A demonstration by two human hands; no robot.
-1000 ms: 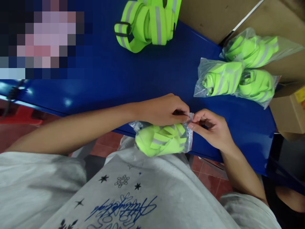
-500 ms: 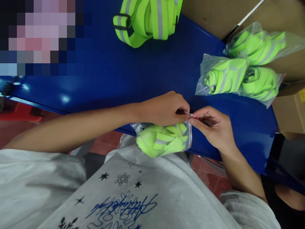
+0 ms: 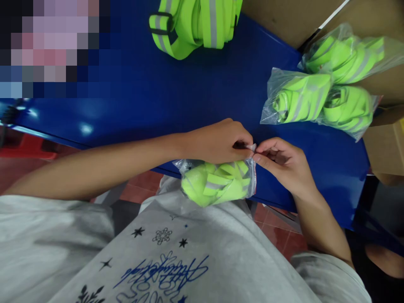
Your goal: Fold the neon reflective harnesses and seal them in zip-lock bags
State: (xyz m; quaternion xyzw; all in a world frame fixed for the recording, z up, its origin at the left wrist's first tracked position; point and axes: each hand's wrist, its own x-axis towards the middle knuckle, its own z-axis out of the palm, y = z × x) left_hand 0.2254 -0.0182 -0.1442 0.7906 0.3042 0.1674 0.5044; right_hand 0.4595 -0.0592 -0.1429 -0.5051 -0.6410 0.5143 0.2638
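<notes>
A clear plastic zip bag with a folded neon-yellow reflective strap inside hangs at the table's near edge, against the grey shirt. My left hand is closed on the bag's upper edge, its knuckles upward and its fingertips partly hidden. At the bag's top right corner, my right hand pinches the rim between thumb and forefinger, close beside the left fingertips. A small whitish bit of plastic shows between the two hands. The bag's zip edge runs down its right side.
Neon reflective straps with a black buckle lie loose at the far side of the blue table. Three bagged straps are grouped at the right, by cardboard boxes. A red stool stands at the left.
Both hands keep their grip on the bag. The whitish plastic between the fingertips shows a little more, and the view has shifted slightly.
</notes>
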